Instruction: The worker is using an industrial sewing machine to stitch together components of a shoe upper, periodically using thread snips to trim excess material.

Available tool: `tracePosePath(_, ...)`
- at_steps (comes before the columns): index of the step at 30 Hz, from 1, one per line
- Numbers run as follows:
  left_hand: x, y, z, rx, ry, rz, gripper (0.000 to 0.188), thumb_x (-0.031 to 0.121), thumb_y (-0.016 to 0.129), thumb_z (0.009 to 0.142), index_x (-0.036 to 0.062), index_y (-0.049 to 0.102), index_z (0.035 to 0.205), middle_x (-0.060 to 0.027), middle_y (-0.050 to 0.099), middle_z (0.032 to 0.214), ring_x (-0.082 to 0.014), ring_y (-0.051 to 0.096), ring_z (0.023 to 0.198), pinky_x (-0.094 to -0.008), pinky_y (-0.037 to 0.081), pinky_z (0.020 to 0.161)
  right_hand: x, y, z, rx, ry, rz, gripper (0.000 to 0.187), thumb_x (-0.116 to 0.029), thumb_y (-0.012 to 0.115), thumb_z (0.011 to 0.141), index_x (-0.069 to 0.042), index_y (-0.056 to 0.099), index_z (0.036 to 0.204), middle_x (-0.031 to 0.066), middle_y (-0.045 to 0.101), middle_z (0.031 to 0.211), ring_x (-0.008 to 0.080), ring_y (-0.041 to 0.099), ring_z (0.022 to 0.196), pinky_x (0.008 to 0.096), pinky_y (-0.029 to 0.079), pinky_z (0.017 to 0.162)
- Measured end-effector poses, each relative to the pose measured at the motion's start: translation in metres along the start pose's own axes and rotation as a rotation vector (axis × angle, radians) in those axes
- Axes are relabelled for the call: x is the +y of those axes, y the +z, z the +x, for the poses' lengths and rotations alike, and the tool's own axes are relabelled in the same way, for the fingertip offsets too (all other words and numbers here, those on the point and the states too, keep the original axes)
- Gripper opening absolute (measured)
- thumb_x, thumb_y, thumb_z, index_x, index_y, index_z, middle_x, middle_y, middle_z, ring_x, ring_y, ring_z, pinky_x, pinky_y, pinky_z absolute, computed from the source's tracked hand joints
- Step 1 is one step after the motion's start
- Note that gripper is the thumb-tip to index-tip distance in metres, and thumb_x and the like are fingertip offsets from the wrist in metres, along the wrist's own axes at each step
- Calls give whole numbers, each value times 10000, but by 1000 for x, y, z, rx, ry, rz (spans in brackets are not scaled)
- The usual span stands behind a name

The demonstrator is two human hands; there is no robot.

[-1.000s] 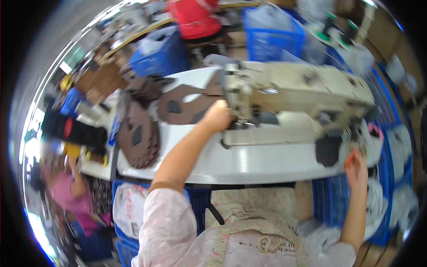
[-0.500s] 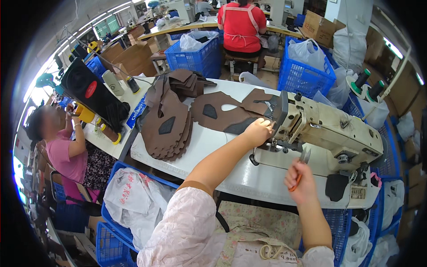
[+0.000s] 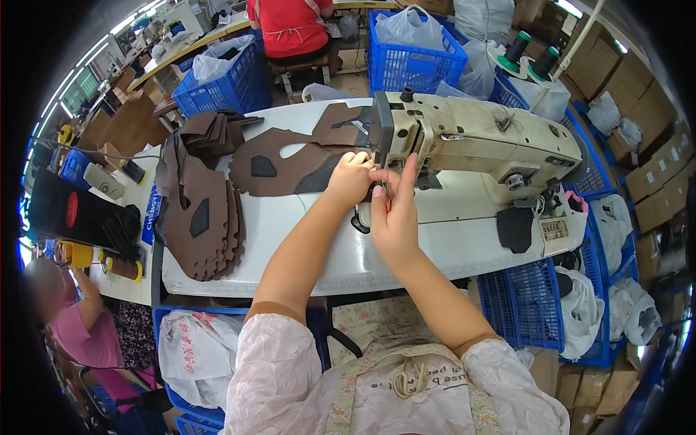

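Observation:
My left hand (image 3: 351,178) is closed beside the head of a beige sewing machine (image 3: 478,138), at the near edge of a brown cut piece (image 3: 279,156) with dark patches and an oval hole. Whatever its fingertips pinch is hidden. Right against it, my right hand (image 3: 395,217) grips small scissors (image 3: 388,204), of which only a bit of orange handle shows between the fingers; the blades are mostly covered. To the left lies a stack of similar brown pieces (image 3: 199,232) with scalloped edges. More folded brown pieces (image 3: 210,134) are heaped behind it.
The white machine table (image 3: 304,250) spreads under my arms. A black piece (image 3: 514,230) lies at its right. Thread cones (image 3: 516,49) stand behind the machine. Blue crates (image 3: 417,61) with bags surround the table. A person in red (image 3: 293,29) sits ahead, another in pink (image 3: 87,330) at left.
My right hand has moved up and left with the scissors, meeting my left hand beside the machine head. The view has shifted right, so the table appears farther left.

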State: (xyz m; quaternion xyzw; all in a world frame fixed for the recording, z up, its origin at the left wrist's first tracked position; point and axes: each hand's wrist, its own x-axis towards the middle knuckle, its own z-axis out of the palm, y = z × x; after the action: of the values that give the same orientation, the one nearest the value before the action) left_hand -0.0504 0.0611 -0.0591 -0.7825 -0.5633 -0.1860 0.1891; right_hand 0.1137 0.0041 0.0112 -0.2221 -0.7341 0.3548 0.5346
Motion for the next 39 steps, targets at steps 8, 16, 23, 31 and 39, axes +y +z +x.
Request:
tracePosePath(8,7,8,-4,44,-156,-146,182,225,632,772,148,689,926,34,654,947,-158,547,938,-313,411,800,-3,14,17,103,109,59,776,-76,525,988,47,-26,1521,157,560,1165,96,500,760,227,442,659)
tracePosePath(16,-11,42,-6,-124,-175,-399,211,228,665,678,149,706,869,26,650,927,-163,544,927,-312,412,795,6,15,13,53,-117,173,830,-46,556,963,27,-49,1527,140,562,1170,50,456,651,196,396,558)
tracePosePath(23,8,1,2,59,-142,-102,295,241,656,717,127,707,984,12,642,903,-175,547,913,-309,423,786,16,10,5,58,41,37,861,-169,590,973,75,-41,1507,141,600,1140,113,528,725,235,442,621)
tracePosePath(31,8,18,-1,110,-245,-187,140,220,642,732,134,717,813,20,633,887,-181,553,909,-320,436,807,7,11,16,100,80,506,681,-13,540,947,0,144,1500,132,577,1137,81,493,723,216,435,646)
tracePosePath(39,0,6,9,15,-23,-10,121,182,615,734,144,718,785,34,661,953,-178,565,954,-332,432,826,34,-28,11,-29,-285,-241,392,-63,770,707,-59,635,1075,88,689,912,232,668,692,323,547,572)
